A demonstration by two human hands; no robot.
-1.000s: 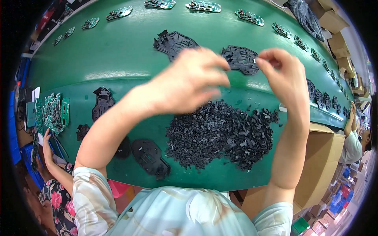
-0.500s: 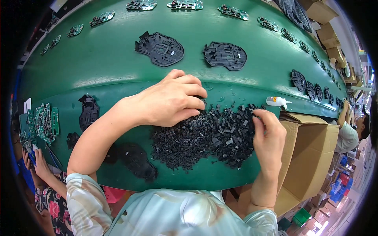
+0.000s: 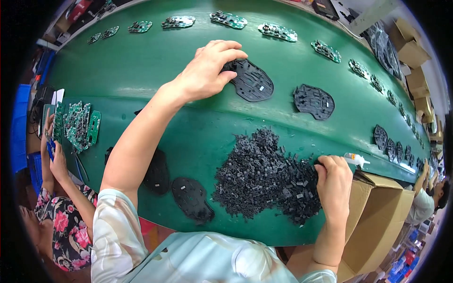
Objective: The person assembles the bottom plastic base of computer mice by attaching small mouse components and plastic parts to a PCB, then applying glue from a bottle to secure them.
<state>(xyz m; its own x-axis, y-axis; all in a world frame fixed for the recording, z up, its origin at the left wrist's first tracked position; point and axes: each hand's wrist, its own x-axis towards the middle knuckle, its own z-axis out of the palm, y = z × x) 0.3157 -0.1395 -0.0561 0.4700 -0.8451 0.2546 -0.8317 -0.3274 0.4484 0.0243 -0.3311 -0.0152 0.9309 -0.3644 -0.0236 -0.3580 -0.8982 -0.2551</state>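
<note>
My left hand [image 3: 212, 68] reaches far over the green work surface, its thumb and fingers closed around the left end of a black plastic shell [image 3: 257, 85]. That end is partly hidden by my fingers. A second black shell [image 3: 315, 101] lies to its right. My right hand [image 3: 335, 181] is at the right edge of a heap of small black blocks [image 3: 299, 191], with thumb and fingertips pinched together; whatever they hold is too small to make out. Touching the blocks on the left is a heap of small black ring-like parts [image 3: 250, 174].
Two black shells [image 3: 191, 198] lie near my left forearm. Green circuit boards [image 3: 229, 20] line the far side. A small white bottle [image 3: 355, 159] stands beyond my right hand, above a cardboard box [image 3: 377, 217]. At left, another person's hands [image 3: 56, 160] work beside stacked boards [image 3: 78, 125].
My left hand has moved from above the heap of rings to the far shell and closed on it. My right hand stays by the blocks. The whole view has shifted.
</note>
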